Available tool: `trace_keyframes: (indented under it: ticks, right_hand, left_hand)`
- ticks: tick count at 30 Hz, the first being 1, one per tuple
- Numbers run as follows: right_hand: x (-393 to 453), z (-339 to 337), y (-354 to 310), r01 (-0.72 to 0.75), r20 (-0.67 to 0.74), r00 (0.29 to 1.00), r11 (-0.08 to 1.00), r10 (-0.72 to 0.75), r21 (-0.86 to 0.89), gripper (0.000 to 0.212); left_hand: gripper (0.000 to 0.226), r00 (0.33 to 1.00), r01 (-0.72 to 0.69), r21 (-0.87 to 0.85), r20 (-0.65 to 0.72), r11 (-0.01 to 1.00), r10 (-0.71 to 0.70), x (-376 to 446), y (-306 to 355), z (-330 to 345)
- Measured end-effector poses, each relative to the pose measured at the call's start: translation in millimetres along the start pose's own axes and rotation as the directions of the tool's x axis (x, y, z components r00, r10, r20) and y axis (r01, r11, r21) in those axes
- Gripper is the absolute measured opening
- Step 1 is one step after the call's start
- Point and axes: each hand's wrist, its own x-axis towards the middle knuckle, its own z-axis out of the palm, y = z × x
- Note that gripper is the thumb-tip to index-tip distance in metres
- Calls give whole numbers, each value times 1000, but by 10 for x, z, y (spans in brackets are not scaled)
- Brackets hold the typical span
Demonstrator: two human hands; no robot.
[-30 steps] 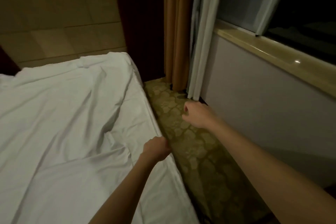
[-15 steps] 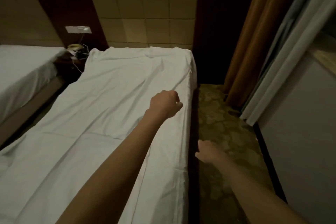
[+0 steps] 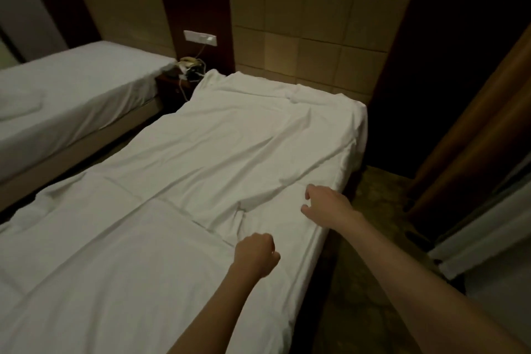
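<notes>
A white sheet [image 3: 218, 158] lies loosely over the near bed, wrinkled, with a fold line across its middle. My left hand [image 3: 255, 253] is curled into a fist just above the sheet near the bed's right side, and I see no cloth in it. My right hand [image 3: 326, 204] hovers over the sheet at the bed's right edge, fingers loosely bent and apart, holding nothing.
A second bed [image 3: 71, 89] stands at the left. Between the beds, a dark nightstand [image 3: 172, 86] carries a phone and cables. A padded headboard wall [image 3: 310, 37] is behind, brown curtains [image 3: 474, 138] hang at the right, and patterned carpet [image 3: 373, 238] runs beside the bed.
My view swung left from the window to the whole bed. My right hand rose from beside the bed to over the sheet's edge. My left fist drew back toward me.
</notes>
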Motion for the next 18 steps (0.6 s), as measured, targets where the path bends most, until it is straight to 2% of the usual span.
trace_keyframes:
  ticks: [4, 8, 12, 18]
  right_hand:
    - [537, -295, 178, 151, 18, 988, 987, -150, -56, 39]
    - [902, -438, 266, 240, -25, 970, 968, -242, -66, 37]
    - [1078, -166, 372, 270, 55, 962, 961, -267, -64, 38]
    - [1378, 433, 466, 275, 299, 928, 951, -224, -142, 44]
  left_hand:
    - [30, 984, 155, -32, 95, 987, -152, 311, 197, 231]
    - [31, 969, 238, -63, 77, 969, -233, 600, 334, 150]
    - [30, 964, 257, -97, -49, 961, -263, 853, 348, -220]
    - [27, 924, 260, -183, -239, 948, -300, 1299, 80, -894]
